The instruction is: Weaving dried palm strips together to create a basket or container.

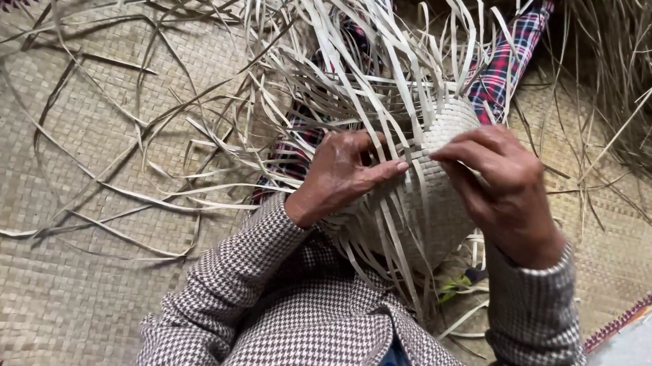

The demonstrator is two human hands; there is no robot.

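Where the houndstooth sleeves come up from the near edge, both hands meet on a half-woven basket of pale flat strips, held over the lap near the middle of the scene. On its left side the left hand presses against the weave, fingers closed together on a strip. From the right, the right hand curls over the basket's rounded woven part, fingertips pinched on a strip just beside the left fingertips. Loose strip ends fan out from the basket toward the far side, over a leg in plaid cloth. Beneath everything lies a woven mat, with stray strips scattered at left and a heap of dry fibre at far right.
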